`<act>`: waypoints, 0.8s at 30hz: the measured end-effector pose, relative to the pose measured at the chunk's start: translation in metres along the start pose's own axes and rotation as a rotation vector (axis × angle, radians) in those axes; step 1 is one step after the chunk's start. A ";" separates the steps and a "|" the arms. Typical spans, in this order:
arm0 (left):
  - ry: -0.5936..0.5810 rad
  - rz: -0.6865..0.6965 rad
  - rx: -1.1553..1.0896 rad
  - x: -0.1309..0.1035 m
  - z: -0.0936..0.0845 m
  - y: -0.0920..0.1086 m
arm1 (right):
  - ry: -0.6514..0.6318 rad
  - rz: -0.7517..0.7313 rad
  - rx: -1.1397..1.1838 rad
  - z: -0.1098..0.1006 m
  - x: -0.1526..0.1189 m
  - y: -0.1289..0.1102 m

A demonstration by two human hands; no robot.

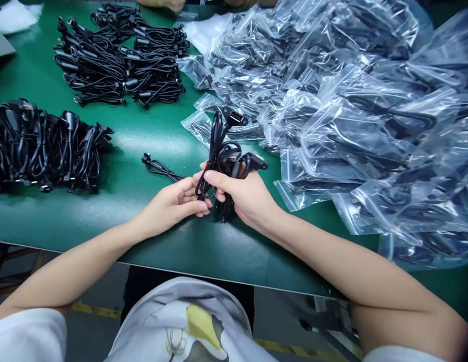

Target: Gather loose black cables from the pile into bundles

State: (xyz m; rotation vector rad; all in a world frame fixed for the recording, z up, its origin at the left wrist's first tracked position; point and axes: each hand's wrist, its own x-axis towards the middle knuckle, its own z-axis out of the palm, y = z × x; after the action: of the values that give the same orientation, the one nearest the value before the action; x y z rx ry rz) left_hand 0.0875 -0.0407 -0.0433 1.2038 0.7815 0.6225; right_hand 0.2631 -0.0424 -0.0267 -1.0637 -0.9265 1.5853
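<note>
Several coiled black USB cables (215,136) are gathered in my right hand (249,193), its thumb pressed across the front bundle. A USB plug (236,117) with a flanged housing sticks up at the top of the bunch. My left hand (181,201) is at the lower left of the same bunch, thumb and fingers closed about the bottom end of the front coil. Just beyond my left hand, a single tied black cable (162,168) lies on the green table, its near end hidden by my fingers.
Coiled cables stand in a row (45,146) at the left, and more lie in a stack (121,60) behind. Clear zip bags (332,125) holding black cables are heaped across the right. The green table (219,256) ends close to my body. Another person's hand (166,4) shows at the far edge.
</note>
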 end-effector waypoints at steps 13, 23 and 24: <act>-0.029 0.033 0.025 0.001 -0.004 0.001 | 0.019 -0.057 -0.113 0.000 -0.008 -0.001; -0.021 -0.024 -0.011 0.001 -0.005 0.000 | 0.012 0.002 -0.031 0.002 -0.007 0.002; -0.017 -0.033 -0.017 0.002 -0.005 0.000 | 0.004 0.009 -0.019 0.002 -0.006 0.003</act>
State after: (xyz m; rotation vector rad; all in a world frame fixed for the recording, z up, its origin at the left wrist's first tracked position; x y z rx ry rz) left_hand 0.0848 -0.0368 -0.0445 1.1771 0.7788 0.5899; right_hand 0.2613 -0.0494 -0.0275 -1.0857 -0.9374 1.5844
